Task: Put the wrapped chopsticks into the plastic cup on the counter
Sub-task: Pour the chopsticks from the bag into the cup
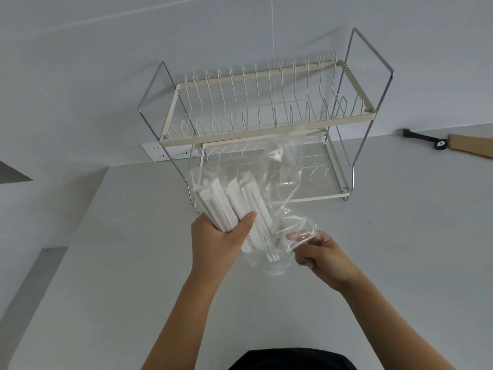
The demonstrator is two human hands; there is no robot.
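Two bare hands work above the pale counter [373, 263], in front of the wire dish rack [256, 108]. The left hand [213, 239] has its fingers curled round a bundle of wrapped chopsticks [229, 204], thumb pressed across the white paper sleeves; the bundle fans upward and away from the palm, toward the rack. The right hand [322, 257], just beside the left, pinches a crumpled clear plastic bag [282, 177] between thumb and bent fingers, and the bag billows up in front of the rack's lower shelf. The lower ends of several chopsticks point down into a clear plastic cup [272, 265] that stands on the counter between the two hands, nearer than the rack; how deep they reach cannot be told. A black-handled tool [424, 138] lies well to the right of the rack by the wall.
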